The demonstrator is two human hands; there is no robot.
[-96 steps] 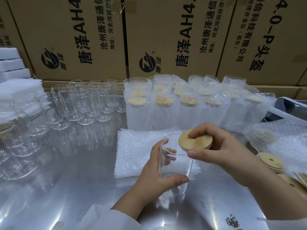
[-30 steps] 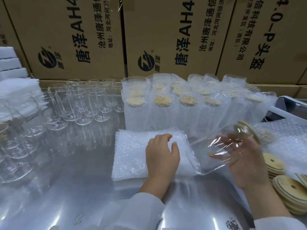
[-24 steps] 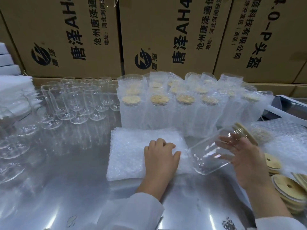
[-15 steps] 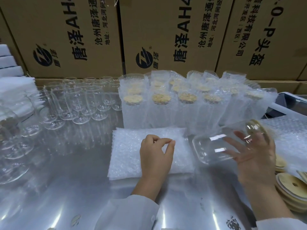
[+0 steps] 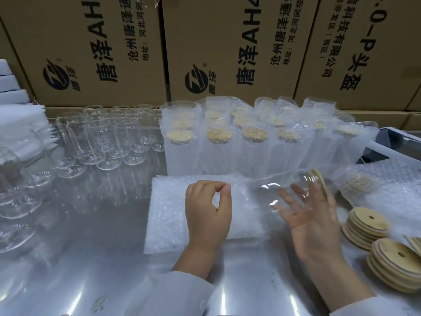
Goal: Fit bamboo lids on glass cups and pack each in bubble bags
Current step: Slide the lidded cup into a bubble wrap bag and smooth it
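While the left hand (image 5: pixel 207 210) pinches the edge of the top bubble bag (image 5: pixel 173 201), the lidded glass cup (image 5: pixel 278 190) lies sideways above the table (image 5: pixel 91 258) on the spread fingers of the right hand (image 5: pixel 312 222), no real grip. It could roll off, or the bamboo lid (image 5: pixel 320 181) could snag the bag mouth and pop loose.

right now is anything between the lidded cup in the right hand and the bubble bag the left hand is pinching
Nothing visible does. The right hand carries the lidded cup on its side, base toward the top bubble bag, which the left hand pinches at its edge.
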